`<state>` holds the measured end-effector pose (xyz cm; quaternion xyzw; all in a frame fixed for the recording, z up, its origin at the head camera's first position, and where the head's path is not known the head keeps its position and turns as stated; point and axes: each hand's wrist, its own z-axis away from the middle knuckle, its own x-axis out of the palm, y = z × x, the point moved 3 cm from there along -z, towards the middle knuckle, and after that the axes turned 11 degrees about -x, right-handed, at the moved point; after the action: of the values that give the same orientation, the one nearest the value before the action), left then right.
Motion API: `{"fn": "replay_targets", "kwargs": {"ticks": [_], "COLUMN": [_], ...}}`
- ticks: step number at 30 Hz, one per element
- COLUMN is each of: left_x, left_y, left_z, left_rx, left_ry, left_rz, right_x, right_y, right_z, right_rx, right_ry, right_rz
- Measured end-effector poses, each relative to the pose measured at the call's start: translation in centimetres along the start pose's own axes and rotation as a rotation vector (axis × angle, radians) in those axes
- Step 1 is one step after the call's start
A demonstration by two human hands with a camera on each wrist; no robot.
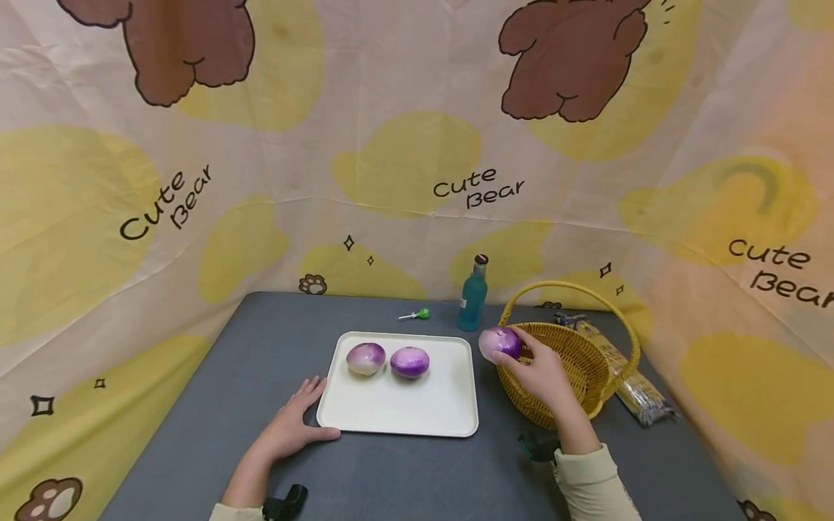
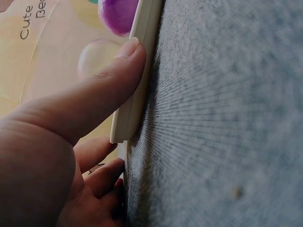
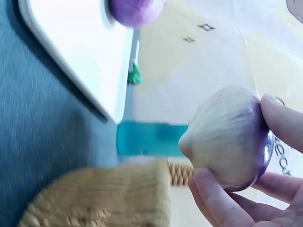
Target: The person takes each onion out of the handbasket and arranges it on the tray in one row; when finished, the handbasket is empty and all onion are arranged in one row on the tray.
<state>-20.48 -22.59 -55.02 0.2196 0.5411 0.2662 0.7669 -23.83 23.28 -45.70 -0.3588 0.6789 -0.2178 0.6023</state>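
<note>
My right hand [image 1: 544, 369] grips a purple onion [image 1: 500, 344] between thumb and fingers, close over the left rim of a yellow wicker basket [image 1: 609, 394]. Up close in the right wrist view, the onion [image 3: 227, 137] shows a pale pointed end and a glossy purple side. On the white tray [image 1: 397, 416] lie two more purple onions, one onion [image 1: 366, 359] left of the other onion [image 1: 410, 362]. At the tray's near left corner rests my left hand [image 1: 293, 423], its fingers spread along the side. Its thumb [image 2: 109, 78] lies against the front rim, fingers fairly straight.
Behind the tray lies a green lollipop [image 1: 422, 314]. A blue-green bottle [image 1: 473, 298] stands upright behind the basket's left side. The basket's tall handle [image 1: 573, 284] arches up, and a clear-wrapped package [image 1: 641, 398] lies to its right. A printed cloth [image 1: 391, 166] hangs behind the grey table [image 1: 417, 474].
</note>
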Motion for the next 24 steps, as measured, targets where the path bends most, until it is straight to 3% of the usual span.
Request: {"fn": "replay_targets", "kwargs": {"ticks": [7,16,24], "left_x": [0.2,0.2,0.0], "left_y": [-0.2,-0.2,0.0], "left_z": [-0.3,-0.3,0.0], "left_rx": [-0.002,-0.015,-0.005], "left_ry": [-0.005,-0.009,-0.005], "left_rz": [0.004,0.021,0.022], "right_x": [2.2,3.9,5.8], "right_y": [-0.8,-1.2,-1.2], "right_z": [-0.9,-1.7,-2.5], "right_rx": [-0.042,-0.021,-0.030], "right_ry": [0.005,-0.019,-0.077], "right_rz": [-0.021,-0.080,-0.084]}}
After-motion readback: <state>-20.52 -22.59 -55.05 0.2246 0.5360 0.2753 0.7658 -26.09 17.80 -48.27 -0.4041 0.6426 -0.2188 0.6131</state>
